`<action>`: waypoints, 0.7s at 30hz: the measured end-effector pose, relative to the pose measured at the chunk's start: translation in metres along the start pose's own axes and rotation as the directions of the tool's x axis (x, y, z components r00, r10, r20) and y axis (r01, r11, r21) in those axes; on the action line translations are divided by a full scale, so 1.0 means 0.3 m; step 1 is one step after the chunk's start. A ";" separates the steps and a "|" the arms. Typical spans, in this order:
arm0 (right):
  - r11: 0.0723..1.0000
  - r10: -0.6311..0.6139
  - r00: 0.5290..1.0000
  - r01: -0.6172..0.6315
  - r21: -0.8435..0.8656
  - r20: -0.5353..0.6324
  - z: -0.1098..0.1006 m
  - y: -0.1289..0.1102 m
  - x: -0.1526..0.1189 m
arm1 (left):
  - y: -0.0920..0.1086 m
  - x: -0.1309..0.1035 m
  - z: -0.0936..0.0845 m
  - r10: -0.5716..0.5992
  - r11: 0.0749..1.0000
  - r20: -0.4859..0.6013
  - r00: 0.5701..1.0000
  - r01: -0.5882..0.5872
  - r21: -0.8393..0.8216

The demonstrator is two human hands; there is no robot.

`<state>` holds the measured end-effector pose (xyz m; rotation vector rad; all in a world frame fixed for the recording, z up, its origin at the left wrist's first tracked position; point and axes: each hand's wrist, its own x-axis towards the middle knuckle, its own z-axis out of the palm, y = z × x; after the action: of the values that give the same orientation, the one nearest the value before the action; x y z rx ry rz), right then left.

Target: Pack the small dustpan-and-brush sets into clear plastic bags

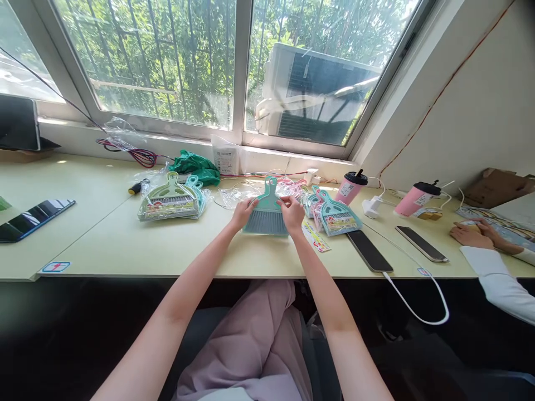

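Between my two hands is a mint-green dustpan and brush set, its handle pointing toward the window and its grey bristles facing me. My left hand grips its left edge. On the opposite side, my right hand pinches the upper right edge. To the left lies a stack of wrapped dustpan sets in clear bags with printed labels. More wrapped sets, green and pink, rest right of my hands. A loose printed card strip lies just beside my right hand.
Right of me are a charging phone, another phone, two pink cups and a white plug. A co-worker's hands are at far right. Green plastic, cables and a dark tablet lie back and left.
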<state>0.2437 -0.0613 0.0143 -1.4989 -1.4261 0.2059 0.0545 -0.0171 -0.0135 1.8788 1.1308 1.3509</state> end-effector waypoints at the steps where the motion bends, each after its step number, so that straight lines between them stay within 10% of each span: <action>1: 0.999 -0.025 0.999 0.023 -0.047 -0.030 0.028 0.003 -0.005 | -0.001 -0.001 0.001 0.012 0.999 0.021 1.000 -0.012 0.036; 7: 0.984 -0.180 0.970 0.179 -0.020 -0.162 0.029 0.050 -0.011 | 0.007 -0.022 0.017 0.066 0.988 0.012 0.998 -0.067 0.139; 13: 0.881 -0.050 0.952 -0.100 0.462 0.302 -0.024 0.108 0.046 | 0.040 -0.055 0.034 0.111 0.987 0.001 0.994 -0.110 0.117; 21: 0.769 0.093 0.969 -0.217 0.602 0.229 0.016 0.092 0.032 | 0.038 -0.019 0.029 0.013 1.000 0.013 1.000 -0.013 -0.012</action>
<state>0.2610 -0.0450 -0.0035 -1.0490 -1.1997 0.8632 0.0654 -0.0275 -0.0098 1.8870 1.1039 1.3476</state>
